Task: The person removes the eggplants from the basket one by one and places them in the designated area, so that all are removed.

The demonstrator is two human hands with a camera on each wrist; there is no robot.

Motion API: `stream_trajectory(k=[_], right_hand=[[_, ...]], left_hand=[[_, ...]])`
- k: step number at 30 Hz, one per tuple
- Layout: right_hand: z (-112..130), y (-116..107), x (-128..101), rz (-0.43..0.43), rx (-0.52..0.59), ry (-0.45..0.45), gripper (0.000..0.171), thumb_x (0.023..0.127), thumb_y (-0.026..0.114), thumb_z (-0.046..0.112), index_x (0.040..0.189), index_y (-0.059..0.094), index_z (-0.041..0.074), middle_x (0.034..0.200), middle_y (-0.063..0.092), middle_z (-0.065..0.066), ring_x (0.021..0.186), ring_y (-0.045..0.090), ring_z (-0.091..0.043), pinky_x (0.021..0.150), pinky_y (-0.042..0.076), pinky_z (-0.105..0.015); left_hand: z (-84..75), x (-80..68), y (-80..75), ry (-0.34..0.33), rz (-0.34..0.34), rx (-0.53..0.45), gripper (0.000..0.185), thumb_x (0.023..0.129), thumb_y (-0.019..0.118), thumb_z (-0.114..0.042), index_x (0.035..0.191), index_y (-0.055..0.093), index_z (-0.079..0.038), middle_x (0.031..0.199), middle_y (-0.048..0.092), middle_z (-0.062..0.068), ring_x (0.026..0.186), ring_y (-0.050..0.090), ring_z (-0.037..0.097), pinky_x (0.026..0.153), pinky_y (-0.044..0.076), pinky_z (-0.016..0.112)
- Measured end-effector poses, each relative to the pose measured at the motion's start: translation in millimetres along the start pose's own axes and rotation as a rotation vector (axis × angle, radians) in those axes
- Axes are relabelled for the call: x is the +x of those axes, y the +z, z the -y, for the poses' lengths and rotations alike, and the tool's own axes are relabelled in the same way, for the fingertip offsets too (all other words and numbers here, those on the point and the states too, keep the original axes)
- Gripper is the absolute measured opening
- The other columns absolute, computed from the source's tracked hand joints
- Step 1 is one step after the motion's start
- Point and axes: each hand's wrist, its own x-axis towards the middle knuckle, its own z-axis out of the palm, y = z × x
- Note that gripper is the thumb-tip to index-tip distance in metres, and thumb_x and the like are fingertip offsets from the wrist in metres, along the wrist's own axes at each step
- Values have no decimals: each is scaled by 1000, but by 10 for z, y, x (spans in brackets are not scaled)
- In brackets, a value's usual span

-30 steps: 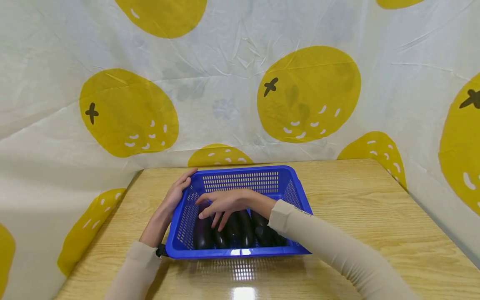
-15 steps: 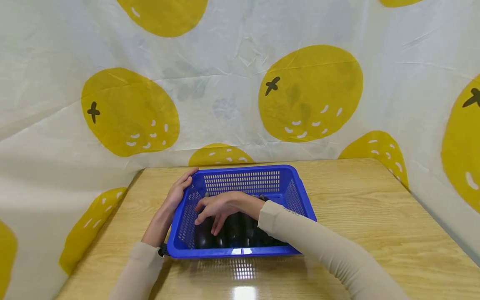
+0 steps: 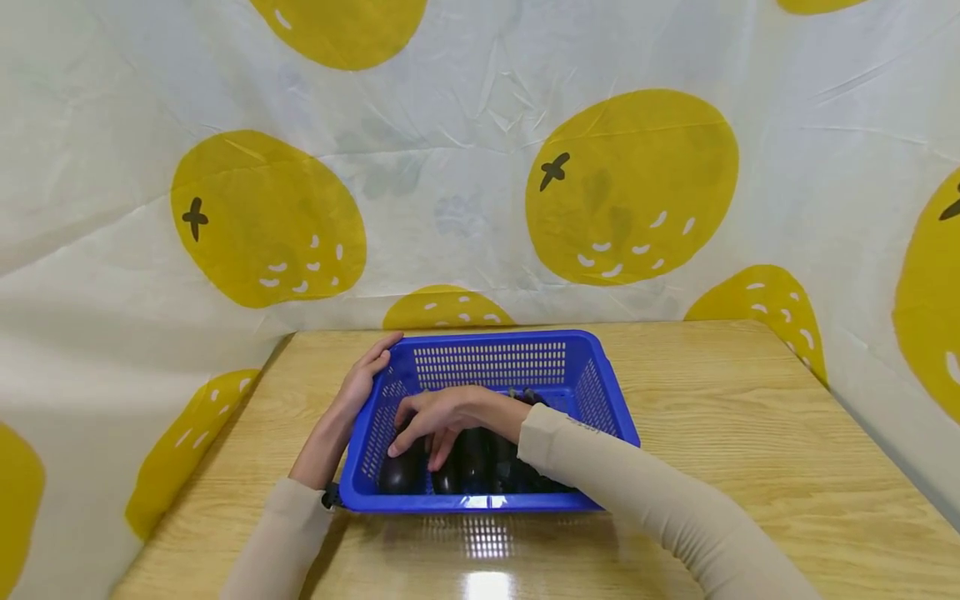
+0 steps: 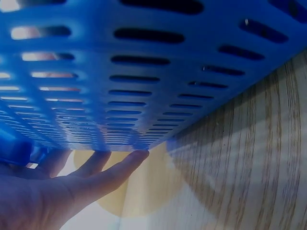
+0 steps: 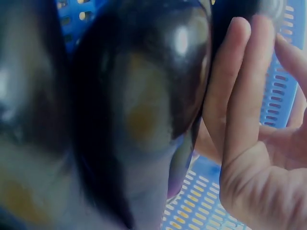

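Note:
Several dark purple eggplants [image 3: 474, 467] lie side by side in a blue plastic basket [image 3: 487, 337] with slotted walls. My right hand [image 3: 442, 417] reaches inside and grips the leftmost eggplant [image 3: 401, 473], thumb on its left and other fingers on its right. In the right wrist view, fingers [image 5: 240, 91] pass between that eggplant [image 5: 235, 8] and a neighbouring eggplant [image 5: 148, 72], whose glossy side fills the middle. My left hand [image 3: 362, 379] rests on the basket's left rim near the far corner. Its fingers [image 4: 103, 179] lie straight against the outer wall [image 4: 139, 105] in the left wrist view.
The basket stands on a light wood-grain table [image 3: 720, 417]. Behind and along the sides hangs a white cloth [image 3: 450, 183] with large yellow fruit prints. A dark band [image 3: 332, 496] is on my left wrist, close to the basket's near left corner.
My right hand has sunk lower and closed round the leftmost eggplant. That eggplant has shifted slightly left, and a gap shows beside it. The left hand stays on the rim.

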Motion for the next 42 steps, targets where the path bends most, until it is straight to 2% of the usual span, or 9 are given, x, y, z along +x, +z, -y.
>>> stream_trajectory(k=[4, 7, 14, 18, 21, 24, 33, 37, 42], right_hand=[[-6, -20, -7, -11, 7, -2, 66, 89, 83, 26, 142, 46, 11, 105, 69, -22, 72, 74, -27, 65, 63, -35], [-13, -27, -16, -40, 18, -36, 66, 87, 84, 23, 141, 47, 13, 108, 69, -21, 80, 75, -30, 73, 63, -40], [-38, -18, -26, -81, 71, -138, 68, 82, 86, 5, 137, 48, 14, 128, 48, -15, 92, 69, -30, 92, 60, -49], [-41, -10, -24, -102, 129, -169, 66, 83, 83, 2, 137, 47, 12, 132, 45, -18, 93, 69, -32, 92, 59, -52], [-40, -20, -26, -139, 154, -194, 64, 85, 83, 3, 137, 47, 12, 138, 41, -17, 97, 67, -34, 90, 59, -54], [-34, -46, -45, -161, 151, -204, 63, 84, 83, 3, 136, 48, 14, 142, 38, -17, 103, 65, -37, 90, 59, -55], [-23, -177, -229, -179, 104, -233, 66, 83, 85, 7, 139, 51, 16, 159, 25, -10, 111, 62, -33, 89, 59, -52], [-18, -261, -340, -183, 103, -243, 65, 83, 85, 9, 138, 52, 21, 152, 35, -13, 114, 61, -31, 90, 59, -51], [15, -367, -513, -191, 89, -268, 69, 85, 84, 9, 144, 50, 20, 138, 50, -17, 112, 63, -29, 87, 60, -46]], left_hand=[[-17, 3, 12, -4, 7, 4, 51, 114, 26, -29, 165, 27, -22, 172, 23, 8, 155, 28, 35, 125, 24, 56], [-26, 10, 18, -6, 9, -1, 51, 115, 25, -29, 165, 27, -22, 171, 24, 8, 155, 29, 36, 125, 25, 57], [-14, 30, 18, 0, 21, -13, 51, 115, 24, -26, 165, 24, -19, 171, 25, 11, 155, 30, 35, 127, 23, 53], [-7, 33, 12, 8, 21, -15, 51, 115, 24, -25, 165, 25, -19, 171, 26, 10, 154, 31, 33, 122, 31, 43], [-11, 25, 13, 6, 20, 3, 51, 115, 24, -27, 165, 25, -21, 171, 26, 9, 151, 33, 31, 111, 40, 29], [-15, 11, 16, -3, 22, 11, 51, 114, 24, -29, 166, 25, -23, 170, 27, 9, 148, 36, 30, 99, 45, 21], [21, -26, -3, -22, 24, -30, 50, 115, 24, -31, 165, 28, -27, 168, 29, 9, 132, 48, 17, 95, 51, 21], [34, -33, -20, -35, 39, -63, 51, 115, 23, -33, 165, 25, -27, 168, 29, 7, 127, 52, 10, 96, 50, 20], [23, -38, -22, -55, 48, -82, 51, 115, 24, -37, 165, 23, -31, 169, 27, 6, 131, 49, 13, 97, 48, 19]])
